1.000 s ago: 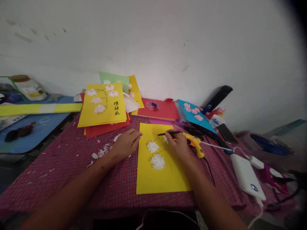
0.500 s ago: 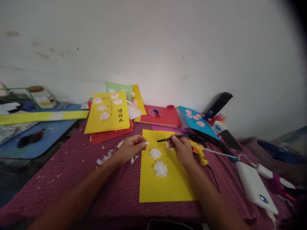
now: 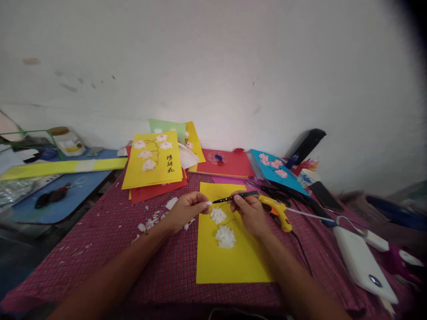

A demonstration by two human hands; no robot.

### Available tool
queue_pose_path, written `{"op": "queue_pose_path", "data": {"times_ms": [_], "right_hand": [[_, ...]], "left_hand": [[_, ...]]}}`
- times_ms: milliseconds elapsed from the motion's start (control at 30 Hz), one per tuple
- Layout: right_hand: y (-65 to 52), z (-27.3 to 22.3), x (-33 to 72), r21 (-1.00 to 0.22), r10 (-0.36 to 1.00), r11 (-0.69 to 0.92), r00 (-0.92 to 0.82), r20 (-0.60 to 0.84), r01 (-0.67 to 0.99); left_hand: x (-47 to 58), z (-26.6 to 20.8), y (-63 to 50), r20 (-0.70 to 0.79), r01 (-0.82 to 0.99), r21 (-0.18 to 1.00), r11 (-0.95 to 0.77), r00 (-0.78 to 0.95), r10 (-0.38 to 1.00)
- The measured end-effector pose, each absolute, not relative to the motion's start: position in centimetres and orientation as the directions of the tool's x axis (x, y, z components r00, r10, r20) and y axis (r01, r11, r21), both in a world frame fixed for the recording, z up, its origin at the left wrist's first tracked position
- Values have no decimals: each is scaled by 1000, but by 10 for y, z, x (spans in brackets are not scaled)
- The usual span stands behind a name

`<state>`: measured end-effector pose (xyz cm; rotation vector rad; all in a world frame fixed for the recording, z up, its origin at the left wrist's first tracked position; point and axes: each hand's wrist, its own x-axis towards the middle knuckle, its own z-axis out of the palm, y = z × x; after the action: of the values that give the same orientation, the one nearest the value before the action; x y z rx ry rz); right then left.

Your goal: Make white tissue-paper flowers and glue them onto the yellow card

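Between the thumb and fingers of my left hand (image 3: 189, 210) is a small white paper piece (image 3: 209, 203). My right hand (image 3: 248, 212) grips a slim black pen (image 3: 223, 200) dotted with coloured spots, its tip at the white piece. Below both hands lies a yellow sheet (image 3: 230, 269) with two crumpled white paper flowers, an upper one (image 3: 218, 215) and a lower one (image 3: 225, 236), and thin drawn stems. Torn white paper scraps (image 3: 153, 221) are scattered on the cloth beside my left wrist.
A yellow hot glue gun (image 3: 282, 215) lies right of my right hand, its cord trailing forward. Finished flower cards (image 3: 151, 160) are stacked at back left. A blue card (image 3: 278, 171), a phone (image 3: 325, 195) and a white power bank (image 3: 363, 262) are on the right.
The pen in my right hand has moved left, and its tip now meets the white paper piece in my left hand. The view has shifted slightly.
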<state>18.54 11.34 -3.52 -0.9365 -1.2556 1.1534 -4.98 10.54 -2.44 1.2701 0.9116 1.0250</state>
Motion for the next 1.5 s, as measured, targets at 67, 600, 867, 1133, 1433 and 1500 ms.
{"op": "queue_pose_path", "data": {"times_ms": [67,600,867,1133,1433,1500], "right_hand": [[112,-36,183,-973,977,199,-55,207,-114],[103,-38,169,-975,982,184,-24,189,-122],[98,-29,170,-917,932,351,22,361,189],[98,-35,179,-771,833,525,-33,552,360],[90,-16,175,-972,959,223,-164,232,-72],[90,-18,173,-979,954,162,-234,188,-126]], "left_hand": [[-49,-25,105,14,-114,993,23,313,950],[-42,-25,98,10,-82,997,15,290,957],[-36,-21,99,25,-163,987,-9,90,996],[-34,-15,79,116,26,990,-142,441,890],[-48,-10,87,349,448,658,-605,530,773],[-45,-9,85,326,504,577,-643,580,747]]}}
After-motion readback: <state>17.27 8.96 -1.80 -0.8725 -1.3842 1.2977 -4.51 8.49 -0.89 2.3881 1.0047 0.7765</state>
